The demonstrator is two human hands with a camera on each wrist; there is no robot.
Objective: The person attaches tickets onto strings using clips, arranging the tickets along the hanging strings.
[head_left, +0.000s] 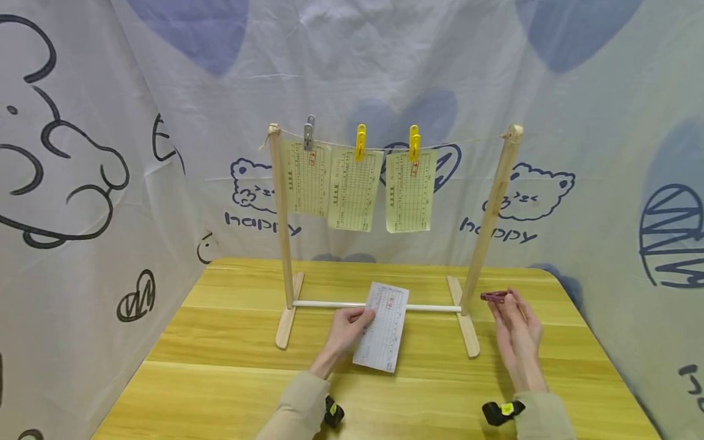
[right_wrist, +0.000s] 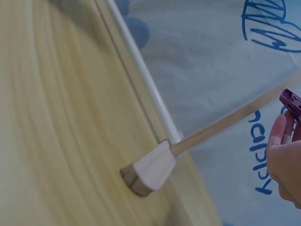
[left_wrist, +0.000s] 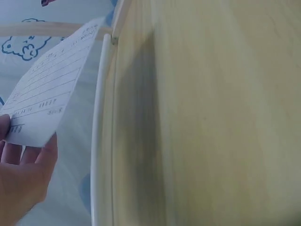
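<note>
My left hand (head_left: 348, 330) pinches a white printed form slip (head_left: 382, 330) by its left edge, thumb on the front and fingers behind. In the left wrist view the slip (left_wrist: 51, 89) hangs tilted above the table. Over on the right, my right hand (head_left: 517, 333) holds a dark red clothespin (head_left: 495, 296) at the fingertips, just outside the stand's right post. The right wrist view catches the same clothespin (right_wrist: 290, 101) at its edge. Behind the hands, a string (head_left: 467, 142) carries three yellowish slips, one under a grey clothespin (head_left: 309, 133) and two under yellow clothespins (head_left: 360, 142).
The wooden stand has a left post (head_left: 283, 226), a right post (head_left: 491, 220) and a white crossbar (head_left: 330, 304) low between its feet. It stands on a wood-grain table (head_left: 220, 348). A patterned cloth (head_left: 341, 36) hangs behind and at both sides.
</note>
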